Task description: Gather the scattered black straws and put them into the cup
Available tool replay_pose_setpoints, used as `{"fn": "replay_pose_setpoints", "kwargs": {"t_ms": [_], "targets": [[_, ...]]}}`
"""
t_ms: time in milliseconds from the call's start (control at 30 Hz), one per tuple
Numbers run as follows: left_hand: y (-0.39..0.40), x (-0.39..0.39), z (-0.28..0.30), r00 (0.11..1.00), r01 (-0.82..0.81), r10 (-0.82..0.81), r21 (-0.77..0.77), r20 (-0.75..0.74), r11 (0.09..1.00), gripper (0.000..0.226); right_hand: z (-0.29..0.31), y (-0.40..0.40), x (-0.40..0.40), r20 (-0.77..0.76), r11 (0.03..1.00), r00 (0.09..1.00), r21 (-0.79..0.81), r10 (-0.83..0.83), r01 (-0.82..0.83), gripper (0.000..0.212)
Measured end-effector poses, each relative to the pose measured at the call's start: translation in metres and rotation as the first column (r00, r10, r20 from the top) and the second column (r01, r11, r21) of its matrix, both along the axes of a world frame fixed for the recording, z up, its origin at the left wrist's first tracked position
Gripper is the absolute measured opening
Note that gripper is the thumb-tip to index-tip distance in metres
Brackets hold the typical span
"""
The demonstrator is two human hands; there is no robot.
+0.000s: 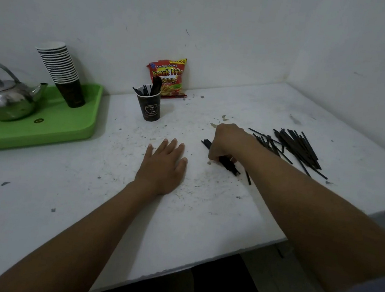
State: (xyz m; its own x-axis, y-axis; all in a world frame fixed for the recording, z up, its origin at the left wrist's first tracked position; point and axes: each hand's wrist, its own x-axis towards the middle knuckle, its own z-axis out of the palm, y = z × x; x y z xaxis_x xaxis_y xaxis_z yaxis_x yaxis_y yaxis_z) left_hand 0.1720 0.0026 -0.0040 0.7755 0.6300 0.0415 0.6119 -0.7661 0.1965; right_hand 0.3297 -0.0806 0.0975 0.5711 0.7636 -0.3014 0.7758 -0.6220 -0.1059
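A dark paper cup [149,108] stands upright toward the back of the white table [60,202], with several black straws sticking out of its top. My right hand [229,141] is curled over a small bundle of black straws [228,165] lying on the table, fingers closed around them. One loose straw [248,177] lies just beside that bundle. A larger scattered pile of black straws [294,149] lies to the right of my right hand. My left hand [164,164] rests flat, palm down, fingers spread, holding nothing.
A green tray [64,126] at the left carries a metal teapot [5,98] and a stack of paper cups [63,71]. A red snack bag [168,76] leans on the wall behind the cup. The table's front edge [197,264] runs diagonally near my body.
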Motion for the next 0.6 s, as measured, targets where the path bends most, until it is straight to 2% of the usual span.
{"fn": "replay_pose_setpoints", "kwargs": {"t_ms": [167, 367, 600], "targets": [[0.0, -0.001, 0.001, 1.0, 0.002, -0.002, -0.002, 0.004, 1.0, 0.06, 0.0, 0.012, -0.005, 0.055, 0.984, 0.998, -0.175, 0.03, -0.02, 0.048], [-0.001, -0.001, 0.003, 1.0, 0.001, 0.0, -0.014, 0.012, 1.0, 0.06, -0.007, 0.009, -0.005, 0.057, 0.98, 0.997, -0.194, 0.057, -0.045, 0.05], [-0.002, -0.002, 0.002, 1.0, -0.002, 0.002, -0.008, 0.02, 1.0, 0.06, -0.013, -0.001, -0.012, 0.098, 0.957, 0.982, -0.257, 0.164, -0.134, 0.047]]}}
